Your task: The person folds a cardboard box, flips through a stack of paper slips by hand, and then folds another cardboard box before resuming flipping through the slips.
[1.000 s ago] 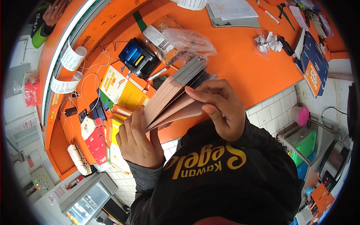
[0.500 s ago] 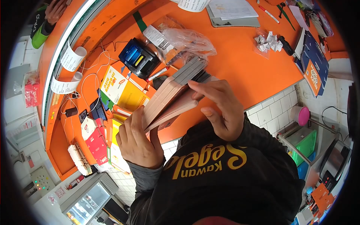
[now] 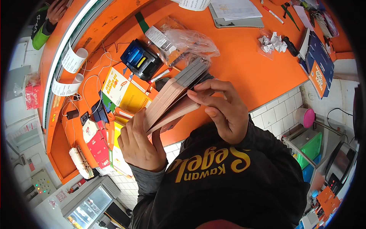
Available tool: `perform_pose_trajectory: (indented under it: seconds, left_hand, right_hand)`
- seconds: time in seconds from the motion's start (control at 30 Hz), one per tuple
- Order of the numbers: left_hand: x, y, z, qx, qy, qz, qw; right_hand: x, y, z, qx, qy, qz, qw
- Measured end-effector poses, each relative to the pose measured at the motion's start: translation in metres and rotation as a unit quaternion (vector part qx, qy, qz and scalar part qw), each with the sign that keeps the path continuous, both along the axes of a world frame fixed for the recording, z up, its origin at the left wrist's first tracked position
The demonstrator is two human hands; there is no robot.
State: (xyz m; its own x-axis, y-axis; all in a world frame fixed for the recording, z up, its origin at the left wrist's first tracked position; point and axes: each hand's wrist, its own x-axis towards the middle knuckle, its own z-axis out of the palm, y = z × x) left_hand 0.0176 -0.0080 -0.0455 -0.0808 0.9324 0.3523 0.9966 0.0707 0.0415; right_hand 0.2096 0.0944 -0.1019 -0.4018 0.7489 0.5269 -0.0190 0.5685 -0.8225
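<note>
A thick stack of thin paper or card sheets, pinkish-brown along most of its edge and grey at the far end, is held tilted above the counter. My left hand is closed around its near end, the fingers along one side and the thumb on the other. At the far end, the curled fingers of my right hand touch the lower part of the sheets, with the thumb close by. A narrow gap splits the stack into two parts that meet near my left hand. What is printed on the sheets cannot be made out.
On the orange counter lie a blue-black printer, a plastic bag, yellow printed cartons and red boxes. Crumpled paper lies at the right. Another person's hand shows at the upper left.
My right hand's fingers have curled and slid slightly toward my left hand along the sheets. My left hand and the stack have hardly moved.
</note>
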Motion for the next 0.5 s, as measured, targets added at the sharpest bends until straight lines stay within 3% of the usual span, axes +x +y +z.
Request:
perform_pose_trajectory:
  seconds: [0.3,0.5]
  left_hand:
    - [0.0,-0.001,-0.001,0.002,0.0,0.002,1.0]
    - [0.0,0.0,0.0,0.003,0.004,0.001,1.0]
  right_hand:
    - [0.003,-0.001,0.01,0.004,-0.069,-0.001,0.998]
    - [0.0,-0.002,0.004,0.0,-0.031,0.002,1.0]
